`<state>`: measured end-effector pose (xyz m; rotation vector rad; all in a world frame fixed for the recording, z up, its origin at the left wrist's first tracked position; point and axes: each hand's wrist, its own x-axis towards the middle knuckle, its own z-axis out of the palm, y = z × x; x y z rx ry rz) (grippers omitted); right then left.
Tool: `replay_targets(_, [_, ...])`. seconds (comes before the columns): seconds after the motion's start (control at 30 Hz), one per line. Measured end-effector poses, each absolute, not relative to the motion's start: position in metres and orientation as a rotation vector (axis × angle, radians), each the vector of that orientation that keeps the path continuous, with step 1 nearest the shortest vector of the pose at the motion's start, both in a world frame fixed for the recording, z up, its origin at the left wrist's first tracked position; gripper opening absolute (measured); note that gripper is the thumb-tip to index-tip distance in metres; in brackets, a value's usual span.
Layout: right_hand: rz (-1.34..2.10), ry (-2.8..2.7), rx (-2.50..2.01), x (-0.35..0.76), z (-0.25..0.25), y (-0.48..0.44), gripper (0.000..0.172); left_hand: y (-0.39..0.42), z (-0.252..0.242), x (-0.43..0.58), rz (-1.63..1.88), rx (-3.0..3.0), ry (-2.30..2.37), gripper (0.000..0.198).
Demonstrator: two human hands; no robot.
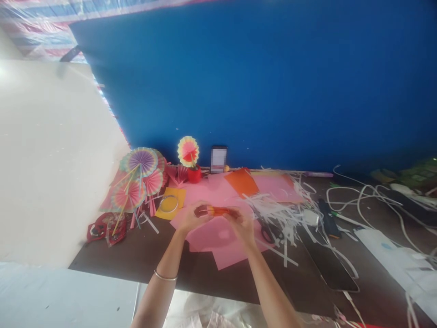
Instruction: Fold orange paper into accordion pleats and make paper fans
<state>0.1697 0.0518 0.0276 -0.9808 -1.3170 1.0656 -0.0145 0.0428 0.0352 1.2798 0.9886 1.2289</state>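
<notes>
Between my two hands is a narrow folded strip of orange and yellow paper (219, 211), held level over the pink sheets. My left hand (196, 216) pinches its left end, where a thin pale stick-like piece also shows near the fingers. On the right end, the fingers of my right hand (241, 222) are closed. Beneath both hands lie several overlapping pink paper sheets (221, 243) on the dark table (170, 259). Just left of my left hand, a silver ring (169, 203) rests on a yellow paper square (180, 197).
Finished paper fans (139, 161) stand at the left, and another fan (188, 151) rises from a red pot (194, 174). A phone (219, 159) leans at the back. Shredded white paper strips (282, 212), scissors (268, 233), a dark tablet-like device (329, 264) and white cables (362, 200) lie rightward.
</notes>
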Motion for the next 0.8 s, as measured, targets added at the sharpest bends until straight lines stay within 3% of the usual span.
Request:
replay_targets(0.43, [1.117,-1.278,-1.007,0.171,0.028,0.05,0.024,0.045,0.027,-0.016,1.241,1.389,1.034,0.029])
replay_targets(0.8, [1.058,-1.25,-1.011,0.172,0.026,0.054,0.027,0.042,0.024,0.007,1.346,1.406,0.995,0.052])
